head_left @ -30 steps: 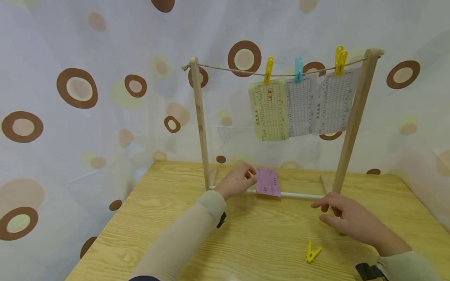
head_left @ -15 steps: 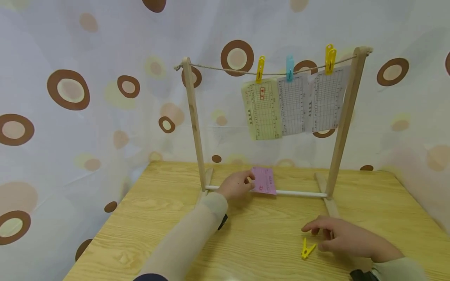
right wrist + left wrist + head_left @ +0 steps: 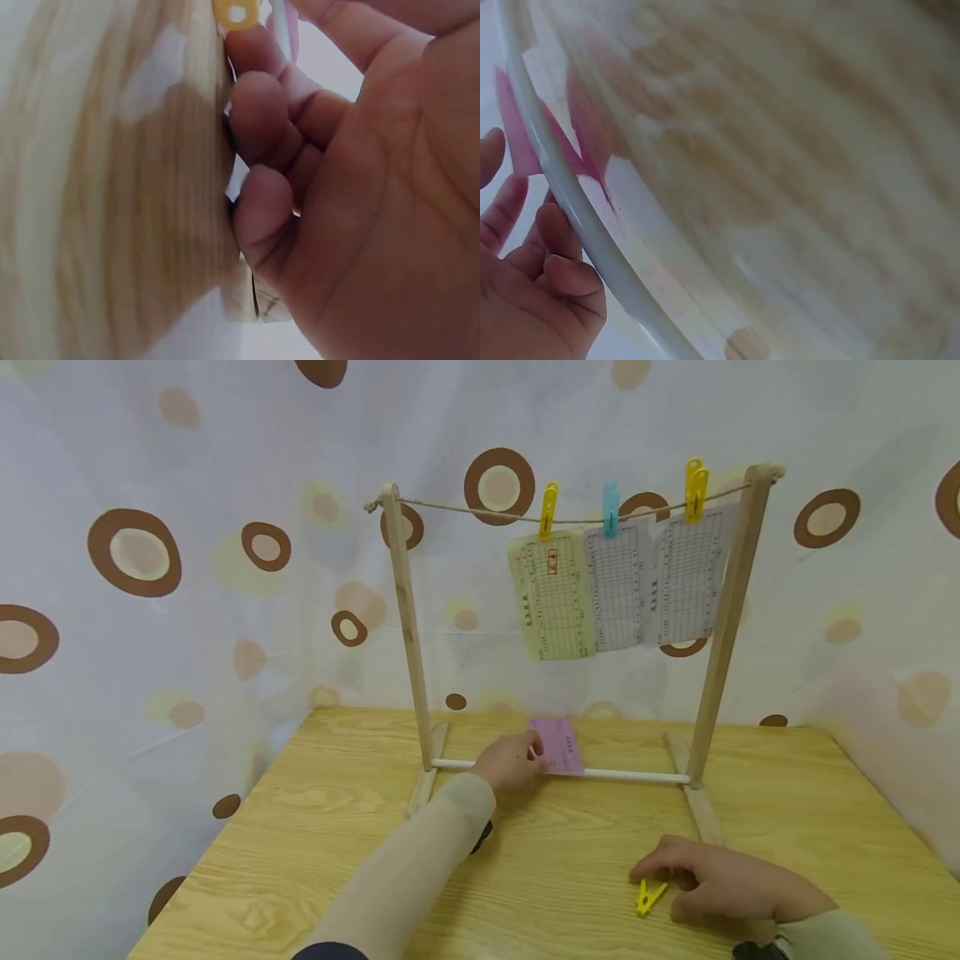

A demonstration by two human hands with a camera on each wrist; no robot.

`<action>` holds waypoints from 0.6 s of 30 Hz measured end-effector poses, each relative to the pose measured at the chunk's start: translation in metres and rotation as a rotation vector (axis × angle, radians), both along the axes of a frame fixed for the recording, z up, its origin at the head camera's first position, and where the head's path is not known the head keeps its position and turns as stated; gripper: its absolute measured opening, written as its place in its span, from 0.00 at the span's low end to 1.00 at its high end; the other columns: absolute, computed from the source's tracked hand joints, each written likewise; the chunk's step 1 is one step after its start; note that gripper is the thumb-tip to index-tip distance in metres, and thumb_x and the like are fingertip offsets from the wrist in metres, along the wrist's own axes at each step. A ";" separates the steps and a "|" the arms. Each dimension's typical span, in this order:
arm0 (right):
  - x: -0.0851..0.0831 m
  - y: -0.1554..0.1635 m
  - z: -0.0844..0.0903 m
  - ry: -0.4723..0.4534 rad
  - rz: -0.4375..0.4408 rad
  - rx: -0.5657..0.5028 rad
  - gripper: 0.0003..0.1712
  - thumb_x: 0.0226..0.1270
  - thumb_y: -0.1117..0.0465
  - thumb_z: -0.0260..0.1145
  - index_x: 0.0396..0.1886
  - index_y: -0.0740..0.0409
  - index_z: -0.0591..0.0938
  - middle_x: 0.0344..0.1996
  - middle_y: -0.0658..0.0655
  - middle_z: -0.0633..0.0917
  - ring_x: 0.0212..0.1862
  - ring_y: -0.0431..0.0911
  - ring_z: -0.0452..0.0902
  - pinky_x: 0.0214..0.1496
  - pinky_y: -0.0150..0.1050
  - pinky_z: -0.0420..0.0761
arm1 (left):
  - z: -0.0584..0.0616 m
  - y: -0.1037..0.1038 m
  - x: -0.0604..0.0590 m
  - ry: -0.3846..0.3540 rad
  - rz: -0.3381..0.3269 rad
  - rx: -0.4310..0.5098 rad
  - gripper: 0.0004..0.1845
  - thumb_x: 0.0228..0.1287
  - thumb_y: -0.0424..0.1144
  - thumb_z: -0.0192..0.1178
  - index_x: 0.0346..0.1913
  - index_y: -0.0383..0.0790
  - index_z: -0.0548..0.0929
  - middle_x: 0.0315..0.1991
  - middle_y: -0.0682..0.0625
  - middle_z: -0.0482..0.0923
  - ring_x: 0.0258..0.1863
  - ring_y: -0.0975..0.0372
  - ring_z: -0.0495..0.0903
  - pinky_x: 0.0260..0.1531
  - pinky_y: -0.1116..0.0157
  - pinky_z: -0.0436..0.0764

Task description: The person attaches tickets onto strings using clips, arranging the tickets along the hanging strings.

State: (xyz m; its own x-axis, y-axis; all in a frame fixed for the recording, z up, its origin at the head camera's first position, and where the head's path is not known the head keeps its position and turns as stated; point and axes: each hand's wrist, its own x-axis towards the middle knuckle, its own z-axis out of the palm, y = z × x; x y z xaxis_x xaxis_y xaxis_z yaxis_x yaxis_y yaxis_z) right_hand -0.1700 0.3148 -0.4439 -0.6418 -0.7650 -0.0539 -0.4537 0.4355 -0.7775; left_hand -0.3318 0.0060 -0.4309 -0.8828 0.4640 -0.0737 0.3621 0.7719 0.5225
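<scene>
A pink paper slip (image 3: 561, 746) leans on the white rod (image 3: 637, 775) at the base of the wooden frame. My left hand (image 3: 512, 764) is at the slip's left edge, fingers bent. In the left wrist view, thumb and forefinger stand apart beside the pink slip (image 3: 523, 142); the forefinger's tip is close to its corner. On the table lies a yellow clothespin (image 3: 647, 900). My right hand (image 3: 723, 881) is around it, forefinger and thumb on either side with a gap. The right wrist view shows part of the yellow clothespin (image 3: 237, 13) near a fingertip.
A string (image 3: 465, 511) runs between two wooden posts (image 3: 405, 618). From it hang a yellow-green slip (image 3: 555, 597) and white slips (image 3: 618, 589), held by yellow clothespins (image 3: 548, 510) and a blue one (image 3: 611, 510). A dotted curtain (image 3: 225, 635) stands behind the table (image 3: 337, 827).
My right hand has come down from beside the right post to the yellow clothespin. The left hand has moved a little closer to the pink slip's edge. The head view has shifted slightly.
</scene>
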 end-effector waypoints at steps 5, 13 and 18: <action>0.001 -0.001 -0.001 -0.028 -0.027 0.022 0.24 0.69 0.63 0.68 0.64 0.46 0.80 0.45 0.48 0.77 0.40 0.39 0.70 0.39 0.34 0.71 | 0.002 0.002 -0.001 -0.044 0.047 0.011 0.13 0.74 0.51 0.59 0.52 0.48 0.77 0.39 0.54 0.80 0.36 0.60 0.77 0.37 0.61 0.76; 0.000 -0.001 -0.001 -0.022 -0.036 0.020 0.24 0.69 0.63 0.68 0.64 0.47 0.80 0.44 0.49 0.77 0.40 0.41 0.71 0.38 0.34 0.72 | 0.003 0.007 -0.009 -0.042 0.116 -0.030 0.11 0.73 0.49 0.61 0.47 0.47 0.77 0.36 0.54 0.78 0.35 0.59 0.76 0.35 0.60 0.75; 0.000 -0.002 0.000 -0.029 -0.039 0.030 0.24 0.69 0.63 0.68 0.64 0.47 0.81 0.45 0.48 0.77 0.41 0.41 0.71 0.39 0.34 0.72 | 0.004 0.007 -0.010 -0.059 0.136 0.005 0.12 0.69 0.45 0.67 0.47 0.46 0.77 0.38 0.53 0.79 0.36 0.59 0.76 0.37 0.59 0.75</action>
State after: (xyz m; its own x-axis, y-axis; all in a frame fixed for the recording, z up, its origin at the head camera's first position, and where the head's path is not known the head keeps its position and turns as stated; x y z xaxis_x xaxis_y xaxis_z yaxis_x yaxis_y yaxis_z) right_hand -0.1695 0.3132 -0.4435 -0.6692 -0.7368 -0.0958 -0.4131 0.4761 -0.7763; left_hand -0.3420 0.0127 -0.4267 -0.9318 0.3407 -0.1256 0.2226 0.8092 0.5437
